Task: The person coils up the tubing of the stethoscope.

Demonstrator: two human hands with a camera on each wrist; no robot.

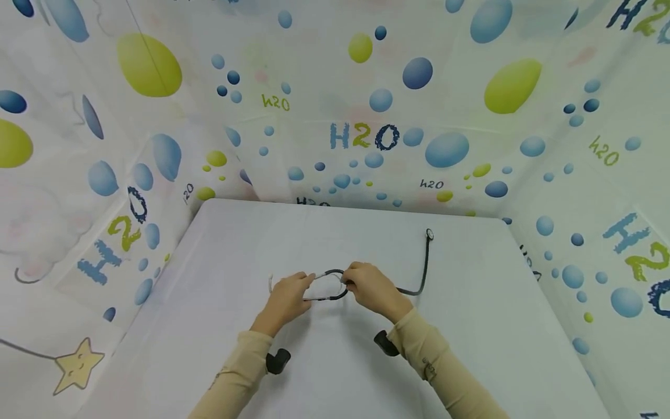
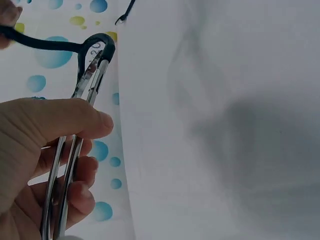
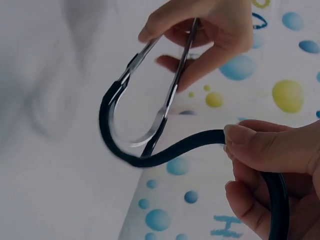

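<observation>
A stethoscope with black tubing (image 3: 197,140) and shiny metal ear tubes (image 2: 98,80) is held between both hands above the white table. My left hand (image 1: 287,299) grips the two metal ear tubes, thumb on one side and fingers curled on the other in the left wrist view. My right hand (image 1: 376,290) pinches the black tubing just past the fork, where it curves down across the palm. From there the tube runs right and bends away to the chest piece (image 1: 430,234), which lies on the table. One thin ear tube end (image 1: 270,283) pokes out left of my left hand.
The white table (image 1: 251,233) has its far edge against a wall sheet (image 1: 314,70) printed with blue and green drops and "H2O". Similar printed sheets flank both sides. A dark wrist device (image 1: 278,361) hangs at my left wrist, another (image 1: 386,343) at my right.
</observation>
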